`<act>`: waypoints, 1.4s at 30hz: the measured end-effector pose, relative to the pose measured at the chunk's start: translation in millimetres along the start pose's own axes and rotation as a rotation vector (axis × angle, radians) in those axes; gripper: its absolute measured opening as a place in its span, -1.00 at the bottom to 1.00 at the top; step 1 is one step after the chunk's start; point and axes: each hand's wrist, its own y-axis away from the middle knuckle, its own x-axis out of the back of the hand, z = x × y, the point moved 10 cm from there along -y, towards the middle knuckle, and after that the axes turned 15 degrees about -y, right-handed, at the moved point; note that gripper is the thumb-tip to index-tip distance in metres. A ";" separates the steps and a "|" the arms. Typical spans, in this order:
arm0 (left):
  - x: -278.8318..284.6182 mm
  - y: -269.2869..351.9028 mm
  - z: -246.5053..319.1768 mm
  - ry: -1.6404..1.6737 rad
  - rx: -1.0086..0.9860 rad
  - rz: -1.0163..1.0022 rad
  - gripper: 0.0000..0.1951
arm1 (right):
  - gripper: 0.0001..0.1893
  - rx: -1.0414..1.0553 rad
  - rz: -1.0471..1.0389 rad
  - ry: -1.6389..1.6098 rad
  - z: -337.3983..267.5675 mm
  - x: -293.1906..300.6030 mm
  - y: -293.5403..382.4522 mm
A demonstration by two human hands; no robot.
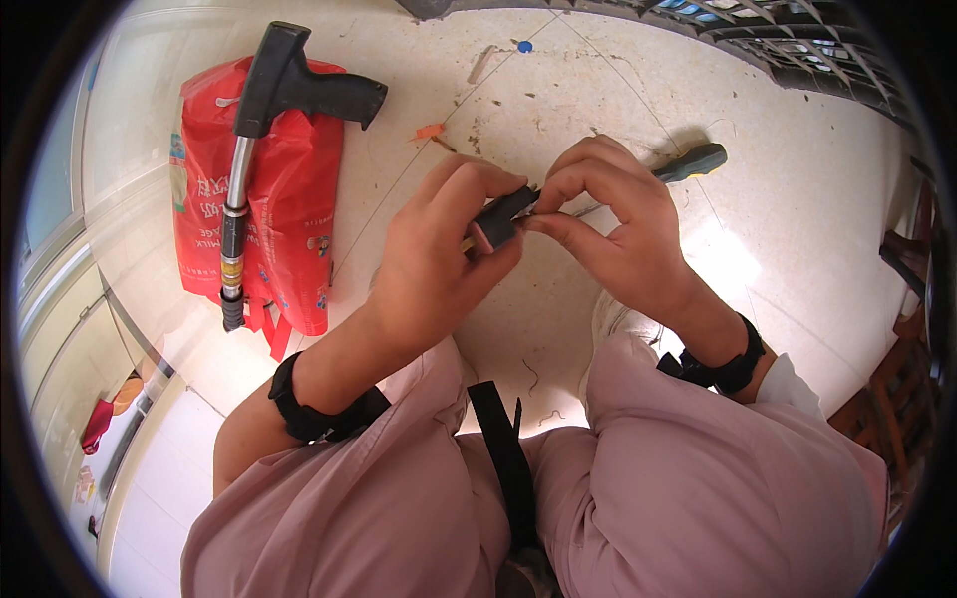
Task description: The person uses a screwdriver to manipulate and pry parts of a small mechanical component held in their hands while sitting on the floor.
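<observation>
My left hand [448, 239] is closed around a small dark block-shaped part [502, 218] with a pinkish end, held above the floor. At the part's upper right end, the thumb and fingers of my right hand [609, 217] pinch together; whatever lies between the fingertips is too small to tell. A screwdriver [691, 163] with a dark green handle lies on the floor just beyond my right hand, its shaft partly hidden by the hand. To the left, a tool with a black pistol-like grip and metal shaft [238, 176] rests on a red plastic bag [299, 202].
On the tiled floor [404, 97] lie a blue round cap [525, 46], an orange scrap [429, 131], a thin strip [481, 65] and crumbs of debris. A black plastic crate [792, 45] stands at the upper right. Glass-panelled framing [56, 179] runs along the left.
</observation>
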 end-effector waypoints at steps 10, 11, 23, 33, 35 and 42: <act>-4.3 0.4 -9.0 0.008 0.080 -0.022 -0.69 | -0.85 -0.145 0.020 -0.068 13.8 -1.0 2.8; -5.8 1.2 -12.7 0.023 0.116 -0.032 -0.70 | -0.85 -0.167 0.020 -0.076 16.0 -0.9 2.9; -38.1 15.6 -65.4 0.389 0.488 -0.229 -0.80 | -0.75 -0.058 -0.102 0.825 37.9 69.9 16.4; -43.0 21.0 -90.7 0.512 0.639 -0.300 -0.81 | -0.64 -0.078 -0.269 0.988 77.5 110.1 53.3; -40.5 23.3 -98.8 0.465 0.652 -0.271 -0.81 | -0.63 -0.106 -0.329 0.879 66.6 104.1 54.0; -16.3 21.0 -112.5 0.166 0.570 -0.079 -0.77 | -0.63 -0.287 -0.149 0.474 46.9 97.3 62.6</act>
